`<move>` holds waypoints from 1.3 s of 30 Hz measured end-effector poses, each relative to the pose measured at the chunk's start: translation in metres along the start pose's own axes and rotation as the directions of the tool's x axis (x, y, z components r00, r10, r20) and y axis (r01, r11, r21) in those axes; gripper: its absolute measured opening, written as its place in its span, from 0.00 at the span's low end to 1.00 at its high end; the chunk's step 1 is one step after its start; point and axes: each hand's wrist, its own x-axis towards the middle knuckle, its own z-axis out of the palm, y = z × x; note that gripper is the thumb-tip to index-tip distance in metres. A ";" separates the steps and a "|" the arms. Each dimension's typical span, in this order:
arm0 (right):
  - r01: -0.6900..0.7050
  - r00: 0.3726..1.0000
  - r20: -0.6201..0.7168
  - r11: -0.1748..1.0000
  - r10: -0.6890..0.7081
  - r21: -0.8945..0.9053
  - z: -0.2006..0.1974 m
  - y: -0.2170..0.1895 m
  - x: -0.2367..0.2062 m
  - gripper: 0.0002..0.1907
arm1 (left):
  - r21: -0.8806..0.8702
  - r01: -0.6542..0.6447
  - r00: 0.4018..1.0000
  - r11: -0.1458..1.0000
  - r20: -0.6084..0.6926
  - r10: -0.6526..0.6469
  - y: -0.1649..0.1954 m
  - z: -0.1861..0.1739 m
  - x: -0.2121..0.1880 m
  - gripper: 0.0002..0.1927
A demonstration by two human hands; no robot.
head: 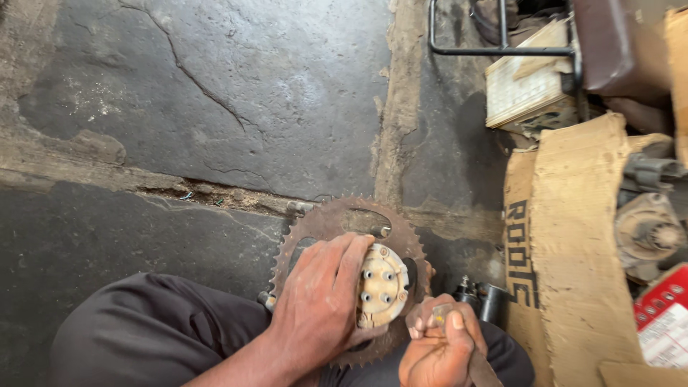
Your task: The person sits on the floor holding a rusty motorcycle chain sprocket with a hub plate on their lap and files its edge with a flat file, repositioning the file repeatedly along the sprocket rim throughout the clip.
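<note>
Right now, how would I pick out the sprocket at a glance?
Start at the cracked stone floor and drop to the person's lap. The sprocket is the rusty toothed ring under the left hand. Only it has teeth, around a pale hub with holes.
</note>
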 end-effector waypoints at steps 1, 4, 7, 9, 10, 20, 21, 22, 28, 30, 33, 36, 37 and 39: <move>0.021 1.000 0.020 1.000 -0.020 -0.023 0.001 -0.003 0.004 0.11 | -0.004 -0.002 1.000 1.000 0.005 0.002 -0.002 0.002 0.000 0.52; -0.161 0.981 0.062 0.947 0.185 -0.279 0.003 -0.008 0.012 0.12 | 0.021 -0.028 1.000 0.999 0.011 0.028 -0.007 0.008 0.000 0.53; -0.206 0.970 -0.216 0.852 0.113 -0.481 0.002 0.004 0.012 0.15 | 0.035 -0.042 0.999 0.998 0.026 0.041 -0.012 0.013 0.001 0.53; -0.215 0.940 -0.340 0.826 0.030 -0.521 -0.004 0.017 0.008 0.17 | 0.040 -0.026 0.999 0.999 0.027 0.025 -0.011 0.017 0.003 0.52; -0.226 0.939 -0.340 0.829 0.046 -0.511 -0.007 0.023 0.006 0.17 | 0.044 -0.021 0.999 0.999 0.026 0.020 -0.011 0.018 0.003 0.52; -0.201 0.952 -0.283 0.934 0.115 -0.295 -0.012 0.024 -0.001 0.19 | 0.026 0.056 0.996 0.998 0.068 -0.058 -0.002 0.021 0.005 0.53; -0.255 0.934 -0.322 0.917 0.152 -0.307 -0.010 0.023 -0.002 0.15 | 0.033 0.055 0.996 0.998 0.069 -0.057 -0.002 0.020 0.005 0.54; -0.301 0.916 -0.358 0.900 0.181 -0.315 -0.008 0.023 -0.003 0.13 | 0.042 0.047 0.997 0.998 0.065 -0.050 -0.002 0.020 0.005 0.54; -0.153 0.963 -0.260 0.948 0.078 -0.280 -0.001 0.023 -0.005 0.18 | 0.043 0.032 0.999 0.999 0.038 -0.034 -0.001 0.021 0.004 0.52; -0.144 0.971 -0.228 0.939 0.072 -0.312 0.001 0.021 -0.004 0.18 | 0.034 0.037 0.999 0.999 0.035 -0.039 -0.001 0.021 0.004 0.51; -0.138 0.964 -0.263 0.933 0.049 -0.332 0.001 0.021 -0.004 0.13 | 0.010 0.036 0.998 0.999 0.041 -0.036 0.000 0.019 0.004 0.51; -0.099 0.943 -0.330 0.981 0.039 -0.168 -0.007 0.028 -0.008 0.08 | 0.017 0.008 0.999 1.000 0.041 -0.009 -0.001 0.015 0.006 0.52; -0.094 0.949 -0.312 0.988 0.053 -0.119 -0.011 0.031 -0.009 0.10 | 0.022 0.003 0.999 1.000 0.041 -0.004 0.000 0.014 0.006 0.52; -0.054 0.974 -0.220 0.998 0.046 -0.030 -0.021 0.035 -0.011 0.13 | 0.006 0.022 0.998 1.000 0.052 -0.023 0.001 0.013 0.007 0.53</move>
